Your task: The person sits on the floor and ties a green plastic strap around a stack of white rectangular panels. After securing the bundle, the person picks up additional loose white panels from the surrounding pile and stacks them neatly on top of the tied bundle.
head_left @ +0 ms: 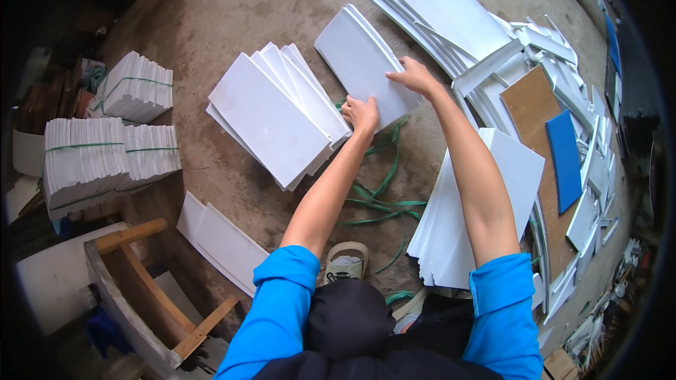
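My left hand [360, 114] grips the near left corner of a few white flat panels [359, 53], held tilted above the floor. On their right edge my right hand [412, 77] has its fingers curled round the side. Just left of them a fanned stack of white panels [267, 116] rests on the floor, close to my left hand. Loose green twine [384, 186] trails over the ground beneath my arms. Beside my right forearm lies another fanned stack of white panels [451, 218], partly covered by the arm.
Far right, more white panels [454, 17] adjoin a heap of white offcuts [549, 46], a brown board [531, 112] and a blue panel [563, 162]. Tied white bundles [84, 162] stand at left. Nearer are a wooden frame [151, 281] and loose white sheets [222, 239].
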`<control>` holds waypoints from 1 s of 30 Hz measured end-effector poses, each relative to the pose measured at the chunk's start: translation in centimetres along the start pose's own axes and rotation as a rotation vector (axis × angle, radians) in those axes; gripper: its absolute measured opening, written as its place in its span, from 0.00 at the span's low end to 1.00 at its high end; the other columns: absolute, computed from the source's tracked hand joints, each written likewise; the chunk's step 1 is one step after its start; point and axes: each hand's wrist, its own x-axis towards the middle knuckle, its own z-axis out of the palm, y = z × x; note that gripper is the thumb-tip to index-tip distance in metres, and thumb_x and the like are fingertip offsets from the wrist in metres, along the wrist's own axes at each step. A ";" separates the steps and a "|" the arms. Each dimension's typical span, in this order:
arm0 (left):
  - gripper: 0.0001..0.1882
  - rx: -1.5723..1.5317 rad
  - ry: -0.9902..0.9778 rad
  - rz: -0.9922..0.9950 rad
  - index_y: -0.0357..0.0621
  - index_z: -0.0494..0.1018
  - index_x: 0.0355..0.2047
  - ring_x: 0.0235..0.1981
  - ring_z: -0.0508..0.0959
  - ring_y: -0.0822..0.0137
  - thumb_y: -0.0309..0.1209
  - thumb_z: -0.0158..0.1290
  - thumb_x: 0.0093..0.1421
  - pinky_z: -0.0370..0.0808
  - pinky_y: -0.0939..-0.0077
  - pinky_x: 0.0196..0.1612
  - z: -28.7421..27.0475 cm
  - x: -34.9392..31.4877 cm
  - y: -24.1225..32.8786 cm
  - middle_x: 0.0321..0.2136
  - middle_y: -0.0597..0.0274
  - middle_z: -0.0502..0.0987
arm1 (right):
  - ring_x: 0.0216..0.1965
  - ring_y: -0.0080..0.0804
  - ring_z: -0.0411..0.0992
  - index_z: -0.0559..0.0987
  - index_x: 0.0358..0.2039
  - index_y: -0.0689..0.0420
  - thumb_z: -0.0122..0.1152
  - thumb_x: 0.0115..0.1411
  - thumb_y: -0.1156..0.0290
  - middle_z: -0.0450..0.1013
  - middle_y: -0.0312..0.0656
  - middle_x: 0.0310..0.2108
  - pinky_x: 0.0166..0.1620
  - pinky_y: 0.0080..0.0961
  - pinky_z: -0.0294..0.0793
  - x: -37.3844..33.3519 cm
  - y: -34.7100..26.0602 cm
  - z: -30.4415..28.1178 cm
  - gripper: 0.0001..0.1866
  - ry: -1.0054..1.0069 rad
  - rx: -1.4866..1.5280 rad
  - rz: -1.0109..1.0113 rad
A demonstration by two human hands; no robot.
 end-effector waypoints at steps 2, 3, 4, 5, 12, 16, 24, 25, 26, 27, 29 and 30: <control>0.38 -0.070 -0.019 0.011 0.30 0.48 0.54 0.53 0.54 0.46 0.40 0.49 0.49 0.51 0.61 0.56 -0.2 -0.5 0.5 0.50 0.37 0.52 | 0.43 0.50 0.68 0.71 0.38 0.66 0.58 0.47 0.57 0.69 0.60 0.38 0.46 0.36 0.66 -1.2 -2.1 -1.0 0.25 0.059 -0.103 -0.082; 0.38 -0.136 -0.041 0.021 0.31 0.47 0.54 0.52 0.56 0.47 0.42 0.48 0.51 0.53 0.62 0.56 -0.4 -0.7 0.9 0.50 0.37 0.53 | 0.42 0.50 0.68 0.71 0.38 0.66 0.58 0.47 0.56 0.69 0.60 0.37 0.45 0.36 0.66 -1.9 -2.7 -1.8 0.25 0.103 -0.110 -0.087; 0.38 -0.202 -0.064 0.030 0.31 0.47 0.55 0.52 0.58 0.48 0.43 0.48 0.52 0.54 0.64 0.55 -0.5 -1.0 1.4 0.50 0.38 0.54 | 0.41 0.50 0.69 0.71 0.37 0.66 0.57 0.48 0.56 0.69 0.60 0.37 0.45 0.36 0.66 -2.7 -3.3 -2.7 0.25 0.146 -0.117 -0.090; 0.37 -0.331 -0.084 0.044 0.31 0.46 0.55 0.51 0.60 0.50 0.44 0.46 0.54 0.56 0.65 0.55 -0.9 -0.9 2.0 0.50 0.38 0.55 | 0.41 0.51 0.69 0.71 0.37 0.66 0.57 0.48 0.55 0.70 0.60 0.36 0.44 0.36 0.67 -3.5 -4.0 -3.8 0.25 0.192 -0.123 -0.100; 0.27 -0.855 -0.626 0.349 0.34 0.53 0.49 0.42 0.70 0.60 0.44 0.43 0.58 0.69 0.69 0.45 -5.7 -6.8 9.4 0.41 0.47 0.66 | 0.38 0.36 0.70 0.65 0.46 0.68 0.53 0.52 0.55 0.70 0.53 0.38 0.42 0.26 0.67 -16.3 -3.3 -13.1 0.30 0.209 0.356 -0.154; 0.24 -0.780 -0.819 0.401 0.36 0.56 0.46 0.40 0.71 0.62 0.41 0.46 0.57 0.73 0.66 0.41 -6.4 -16.0 12.6 0.38 0.50 0.68 | 0.40 0.34 0.68 0.56 0.53 0.65 0.53 0.53 0.54 0.67 0.51 0.40 0.42 0.25 0.67 -25.1 -0.1 -16.7 0.34 0.325 0.470 -0.173; 0.36 -0.098 -0.711 0.419 0.33 0.44 0.54 0.50 0.58 0.57 0.44 0.46 0.56 0.56 0.60 0.53 -2.0 -27.5 4.4 0.49 0.43 0.56 | 0.46 0.41 0.60 0.51 0.56 0.61 0.59 0.50 0.56 0.59 0.52 0.43 0.48 0.33 0.61 -37.0 9.6 -11.6 0.40 0.512 0.523 0.039; 0.39 0.204 -0.570 0.547 0.33 0.41 0.56 0.54 0.52 0.54 0.45 0.47 0.55 0.50 0.55 0.55 -2.1 -28.5 3.8 0.51 0.41 0.51 | 0.48 0.44 0.57 0.51 0.56 0.61 0.60 0.49 0.56 0.58 0.53 0.44 0.50 0.36 0.58 -37.4 11.5 -10.3 0.41 0.564 0.311 0.085; 0.44 0.263 -0.532 0.584 0.32 0.37 0.57 0.57 0.42 0.50 0.48 0.47 0.54 0.42 0.49 0.56 -2.2 -28.8 3.1 0.54 0.40 0.44 | 0.51 0.46 0.54 0.51 0.56 0.61 0.61 0.48 0.56 0.57 0.53 0.44 0.53 0.39 0.55 -37.8 12.3 -9.3 0.42 0.600 0.101 0.118; 0.44 0.251 -0.488 0.621 0.32 0.37 0.57 0.57 0.42 0.49 0.49 0.46 0.54 0.42 0.50 0.56 -1.9 -28.4 2.4 0.55 0.40 0.43 | 0.55 0.50 0.44 0.51 0.56 0.62 0.61 0.47 0.56 0.54 0.55 0.48 0.57 0.43 0.46 -38.3 12.0 -8.5 0.42 0.643 0.028 0.147; 0.44 0.217 -0.410 0.695 0.32 0.37 0.57 0.58 0.42 0.48 0.49 0.45 0.54 0.43 0.50 0.56 -0.8 -27.0 1.1 0.55 0.41 0.42 | 0.56 0.52 0.45 0.50 0.56 0.61 0.59 0.49 0.56 0.52 0.58 0.52 0.57 0.43 0.47 -38.2 13.0 -8.1 0.41 0.587 0.181 0.163; 0.43 0.210 -0.429 0.658 0.30 0.36 0.57 0.59 0.40 0.47 0.48 0.43 0.56 0.42 0.54 0.58 -0.3 -27.1 1.3 0.56 0.39 0.41 | 0.56 0.52 0.46 0.50 0.56 0.62 0.58 0.50 0.56 0.51 0.59 0.52 0.57 0.42 0.47 -37.8 13.8 -8.1 0.40 0.593 0.249 0.142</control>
